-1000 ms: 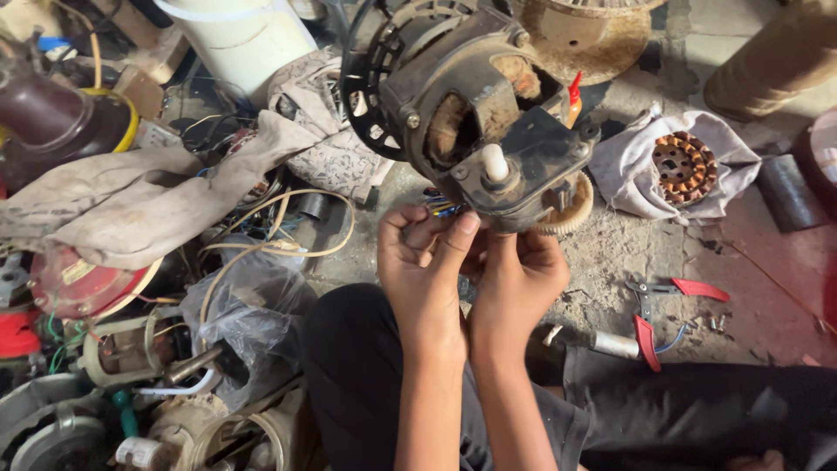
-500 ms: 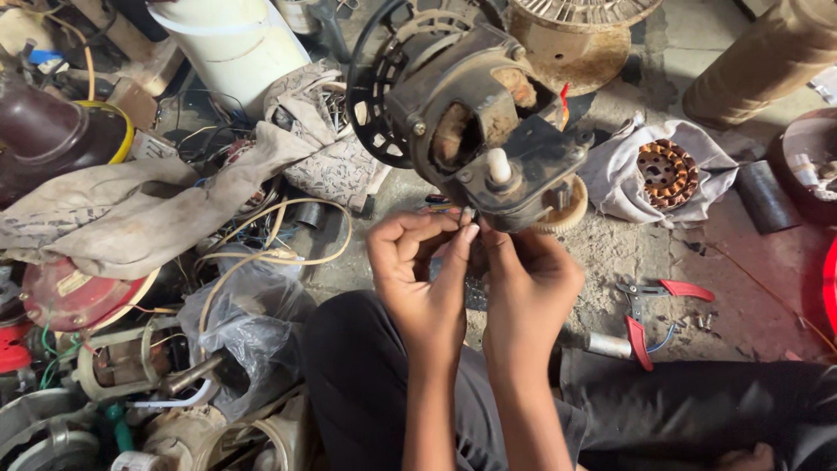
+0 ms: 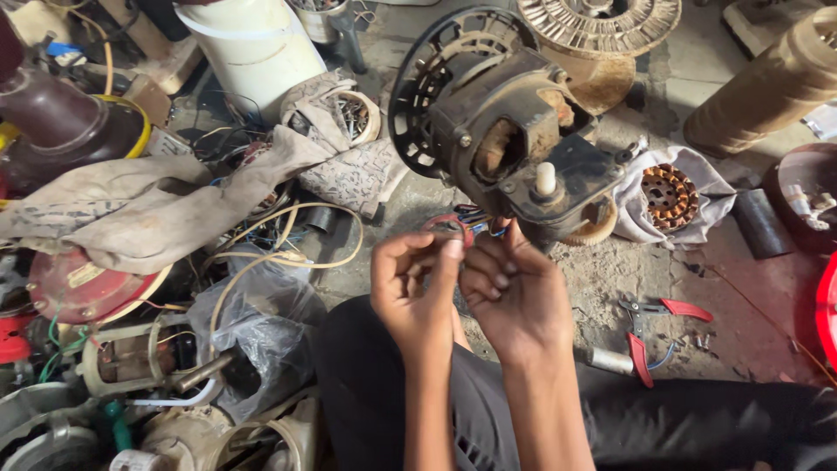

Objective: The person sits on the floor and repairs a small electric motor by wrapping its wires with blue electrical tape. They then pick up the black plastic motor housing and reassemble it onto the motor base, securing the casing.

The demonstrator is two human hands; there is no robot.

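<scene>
Item, floor (image 3: 610,279): bare grey concrete, cluttered with parts on every side. Item, motor housing (image 3: 497,131): dark, greasy, with a black slotted fan guard and a pale shaft stub; it stands at twelve o'clock from the hands, and over the last second it has slid slightly rightward and larger in view as the head drops closer. Item, dirty cloth (image 3: 166,209): draped at nine o'clock over loose cable loops. Item, white drum (image 3: 253,44): at eleven o'clock. Item, copper-wound stator (image 3: 667,196): lying in pale wrapping at two o'clock. Item, left hand (image 3: 414,292): now lowered a little from the housing, fingers pinched narrow on a small reddish ring of wire (image 3: 449,228) that trails from the coloured leads under the motor. Item, right hand (image 3: 514,292): just beside the left, touching it, fingers curled narrow at the same wire; what they grip is hidden. The hands have drawn together, so the wire end appears to be worked rather than the housing. Item, red-handled pliers (image 3: 649,327): lying at four o'clock, untouched.
</scene>
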